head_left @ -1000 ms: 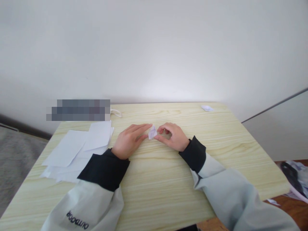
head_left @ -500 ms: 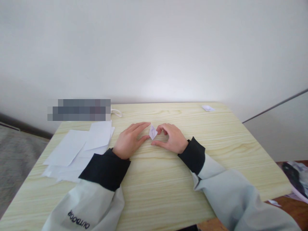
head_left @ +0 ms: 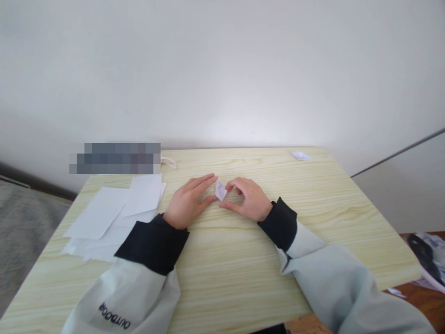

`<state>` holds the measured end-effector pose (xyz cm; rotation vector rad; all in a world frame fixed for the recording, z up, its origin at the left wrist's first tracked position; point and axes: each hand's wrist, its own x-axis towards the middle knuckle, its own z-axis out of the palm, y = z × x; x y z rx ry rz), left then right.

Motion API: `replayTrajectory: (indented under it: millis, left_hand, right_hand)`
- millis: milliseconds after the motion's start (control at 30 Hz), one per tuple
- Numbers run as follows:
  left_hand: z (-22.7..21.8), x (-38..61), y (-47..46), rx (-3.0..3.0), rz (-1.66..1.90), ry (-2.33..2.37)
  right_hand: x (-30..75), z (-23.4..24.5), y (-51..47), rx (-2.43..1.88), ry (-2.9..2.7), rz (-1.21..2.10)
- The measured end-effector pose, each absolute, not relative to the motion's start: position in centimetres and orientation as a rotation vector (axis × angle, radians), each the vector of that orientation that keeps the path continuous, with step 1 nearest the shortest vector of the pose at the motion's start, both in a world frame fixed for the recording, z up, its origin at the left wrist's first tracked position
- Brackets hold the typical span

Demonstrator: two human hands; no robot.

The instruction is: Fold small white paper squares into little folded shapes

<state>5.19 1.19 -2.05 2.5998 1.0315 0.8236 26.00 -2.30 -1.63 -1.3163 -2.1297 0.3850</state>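
A small diamond-shaped piece of folded white paper (head_left: 220, 190) is between my two hands, above the middle of the table. My left hand (head_left: 189, 199) curves round its left side, fingertips near the top corner and thumb at the lower left edge. From the right, my right hand (head_left: 250, 198) has its index fingertip at the paper's right corner and its thumb by the bottom corner. The fingers of both hands are bent round the paper. Its underside is hidden.
Loose white paper sheets (head_left: 100, 211) lie on the wooden table (head_left: 236, 269) at the left. A blurred-out item (head_left: 114, 159) and a white loop (head_left: 169, 162) are behind them. Another folded paper (head_left: 301, 156) lies at the far right, near the wall (head_left: 225, 74).
My right thumb has shifted slightly toward the folded paper's bottom corner, and my left fingers have lifted a little. The paper stays nearly in the same place.
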Motion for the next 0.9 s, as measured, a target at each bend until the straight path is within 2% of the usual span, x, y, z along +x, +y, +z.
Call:
replayTrajectory:
  millis: [900]
  left_hand:
    - [-1.86, 5.29, 1.13, 2.429, 0.836, 1.063]
  right_hand:
    - [26.17, -2.02, -2.21, -1.247, -2.078, 0.361]
